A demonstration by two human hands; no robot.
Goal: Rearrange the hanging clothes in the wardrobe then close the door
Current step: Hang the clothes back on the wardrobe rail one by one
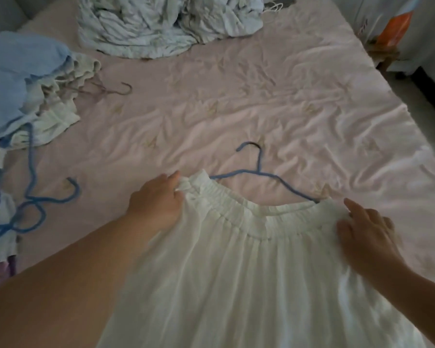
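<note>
Bed (274,96): carries all items.
Skirt (249,272): near edge, centre, waistband toward the far side.
Hanger (260,172): just behind the waistband, one arm tucked under it.
Left hand (156,204): at the waistband's left end.
Right hand (364,229): on its right end.
Pile of clothes (23,96): left edge.
Loose hangers (33,204): left, before the pile.
Crumpled sheet (166,23): far side, centre.

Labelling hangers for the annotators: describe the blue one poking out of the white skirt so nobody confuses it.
On the pink wrinkled bedsheet, find the white pleated skirt near the camera. The blue wire hanger sticks out of its elastic waistband, between both hands. Unlike the tangled blue hangers at left, it lies alone.
</note>
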